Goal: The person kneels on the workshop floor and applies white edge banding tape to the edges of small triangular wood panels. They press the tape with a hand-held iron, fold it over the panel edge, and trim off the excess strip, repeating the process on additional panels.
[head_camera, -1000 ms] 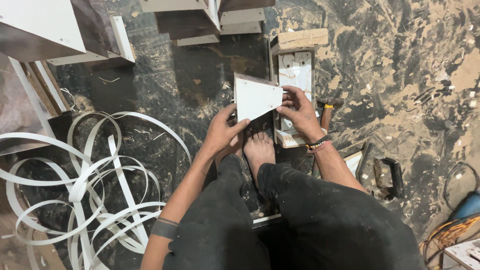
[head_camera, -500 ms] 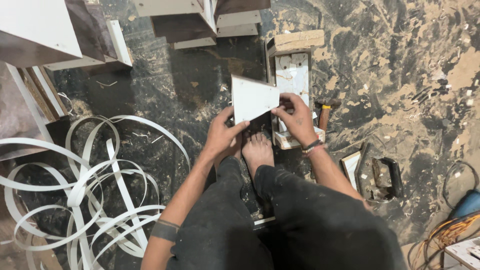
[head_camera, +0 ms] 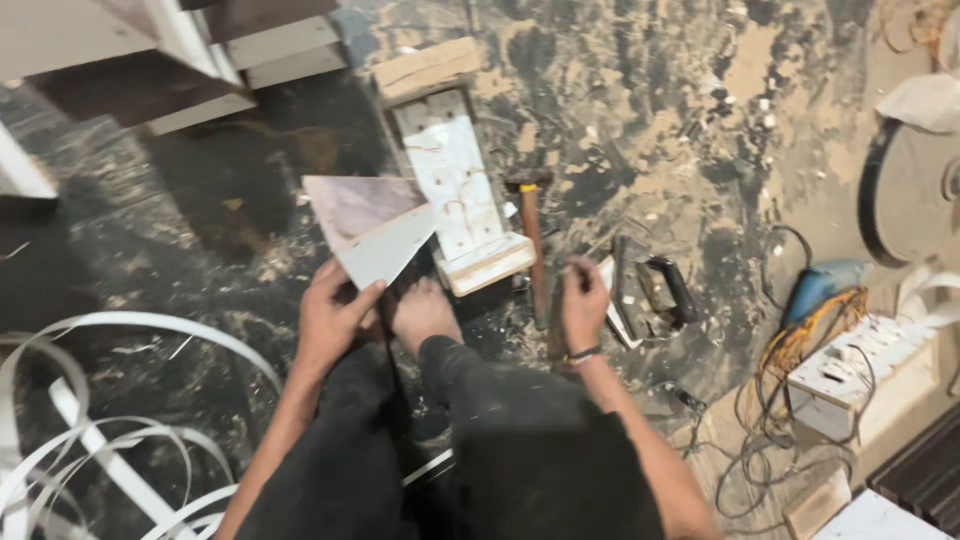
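Gripping a triangular white panel (head_camera: pixel 375 235) by its lower corner, the left hand (head_camera: pixel 335 315) stays clamped while the right hand (head_camera: pixel 583 300) has left it, now loosely curled beside the hammer (head_camera: pixel 532 240), perhaps pinching something small. A white-faced wooden block (head_camera: pixel 460 205) lies just beyond.

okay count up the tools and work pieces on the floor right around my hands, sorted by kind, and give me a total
Triangular panel pieces, held in the left hand: 1
Hammers, near the right hand: 1
White boards on wooden blocks: 1
Black-handled hand tools: 1
Blue power tools: 1
White power strips: 1
Total: 6
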Demonstrator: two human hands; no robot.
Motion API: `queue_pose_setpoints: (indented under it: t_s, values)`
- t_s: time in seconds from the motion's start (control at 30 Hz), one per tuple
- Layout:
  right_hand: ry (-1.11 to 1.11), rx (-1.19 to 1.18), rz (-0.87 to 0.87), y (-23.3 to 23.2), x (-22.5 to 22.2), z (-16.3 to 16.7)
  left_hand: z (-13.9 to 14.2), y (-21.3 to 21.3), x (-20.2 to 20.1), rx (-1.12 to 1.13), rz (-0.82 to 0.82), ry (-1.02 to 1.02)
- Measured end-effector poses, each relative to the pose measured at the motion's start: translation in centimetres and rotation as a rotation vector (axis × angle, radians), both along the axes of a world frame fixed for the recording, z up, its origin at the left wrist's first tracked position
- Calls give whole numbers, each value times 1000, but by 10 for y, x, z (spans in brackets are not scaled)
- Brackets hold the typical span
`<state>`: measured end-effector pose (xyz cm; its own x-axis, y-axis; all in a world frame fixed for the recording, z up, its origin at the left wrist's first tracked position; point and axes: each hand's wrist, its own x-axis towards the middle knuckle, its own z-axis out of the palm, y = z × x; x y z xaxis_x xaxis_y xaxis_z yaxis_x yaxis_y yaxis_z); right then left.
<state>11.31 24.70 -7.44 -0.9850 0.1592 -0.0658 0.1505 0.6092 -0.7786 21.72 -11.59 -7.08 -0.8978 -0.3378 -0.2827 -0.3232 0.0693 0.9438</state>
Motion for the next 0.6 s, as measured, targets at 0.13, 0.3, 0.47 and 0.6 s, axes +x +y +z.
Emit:
queue_pose_setpoints:
  t_s: [0.13, 0.3, 0.47, 0.6]
  values:
    - [-101, 29, 38, 14, 40, -9, 9, 2, -5, 9, 12, -50]
    - [-289, 61, 2, 26, 72, 3, 17, -4, -11, 91, -10, -140]
    - [-337, 95, 70, 26, 77, 8, 22, -7, -17, 33, -98, -90]
    - [-417, -85, 146, 30, 79, 2, 20, -3, -21, 75, -60, -136]
